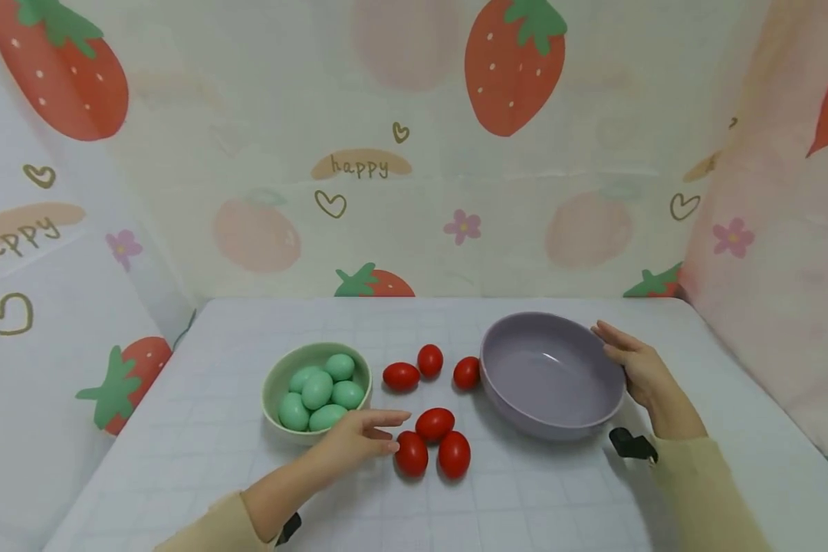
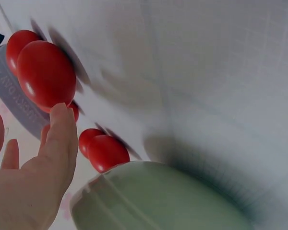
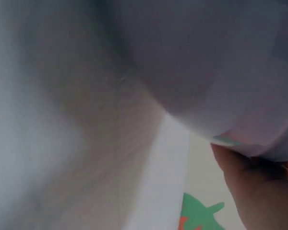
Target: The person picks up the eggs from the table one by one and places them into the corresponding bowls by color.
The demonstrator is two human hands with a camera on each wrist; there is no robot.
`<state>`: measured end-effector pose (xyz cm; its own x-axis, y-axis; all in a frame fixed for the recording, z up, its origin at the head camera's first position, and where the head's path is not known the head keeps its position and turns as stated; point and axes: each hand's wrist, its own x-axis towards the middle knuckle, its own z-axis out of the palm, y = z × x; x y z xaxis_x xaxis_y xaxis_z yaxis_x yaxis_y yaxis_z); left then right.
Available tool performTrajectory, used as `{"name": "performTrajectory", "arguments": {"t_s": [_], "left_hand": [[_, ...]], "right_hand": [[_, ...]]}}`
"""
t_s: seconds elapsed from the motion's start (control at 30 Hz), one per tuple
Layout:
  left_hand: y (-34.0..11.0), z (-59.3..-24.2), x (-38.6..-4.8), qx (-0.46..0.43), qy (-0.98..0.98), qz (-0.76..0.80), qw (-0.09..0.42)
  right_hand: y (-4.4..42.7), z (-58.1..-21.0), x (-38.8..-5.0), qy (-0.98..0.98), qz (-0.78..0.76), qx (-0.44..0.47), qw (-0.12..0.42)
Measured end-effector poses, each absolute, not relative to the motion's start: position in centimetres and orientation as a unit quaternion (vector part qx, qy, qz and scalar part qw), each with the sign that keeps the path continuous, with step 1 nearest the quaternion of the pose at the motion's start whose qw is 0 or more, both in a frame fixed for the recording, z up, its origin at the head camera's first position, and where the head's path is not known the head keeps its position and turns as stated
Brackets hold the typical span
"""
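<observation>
In the head view my left hand (image 1: 359, 441) reaches over the front right of a pale green bowl (image 1: 271, 387) of several mint-green eggs (image 1: 317, 389). Its fingers are extended and hold nothing. A fingertip lies right by the nearest red egg (image 1: 411, 455); whether they touch I cannot tell. Two more red eggs, one behind (image 1: 435, 425) and one beside (image 1: 454, 455), sit close to it. At the right, my right hand (image 1: 645, 376) rests against the side of a wide purple bowl (image 1: 552, 376), fingers mostly straight. The right wrist view shows the bowl's outer wall (image 3: 197, 72) hiding part of that hand.
Farther back, between the bowls, lie three red eggs: one on its side (image 1: 401, 376), one at the rear (image 1: 431, 360) and one against the purple bowl (image 1: 466, 373). A white checked cloth (image 1: 524, 498) covers the table. Strawberry-printed sheets (image 1: 283, 115) hang behind and at both sides.
</observation>
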<state>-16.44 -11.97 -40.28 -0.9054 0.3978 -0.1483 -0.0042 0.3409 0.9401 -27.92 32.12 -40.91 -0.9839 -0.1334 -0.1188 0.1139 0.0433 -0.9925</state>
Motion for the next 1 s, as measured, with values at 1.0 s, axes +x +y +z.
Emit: {"name": "performTrajectory", "arguments": {"t_s": [1.0], "left_hand": [[-9.9,-42.6,-16.6,0.101,0.833,0.502,0.211]], "right_hand": [[32.8,-41.1,-27.9,0.551,-0.82,-0.008,0.157]]}}
